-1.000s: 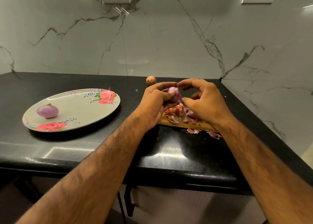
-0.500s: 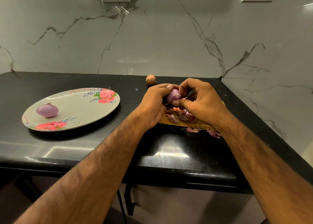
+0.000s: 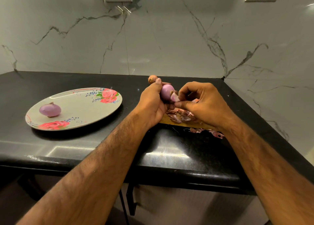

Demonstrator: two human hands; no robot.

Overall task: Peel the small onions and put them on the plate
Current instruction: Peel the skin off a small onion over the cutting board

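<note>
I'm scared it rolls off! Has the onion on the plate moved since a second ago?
No. The onion sits in the same spot on the plate, on its left side, just above the near rose print, as before.

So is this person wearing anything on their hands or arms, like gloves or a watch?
No. The left hand and right hand are bare, with no gloves or visible rings. The left forearm and right forearm are bare and hairy; no sleeve, watch or band shows.
</note>
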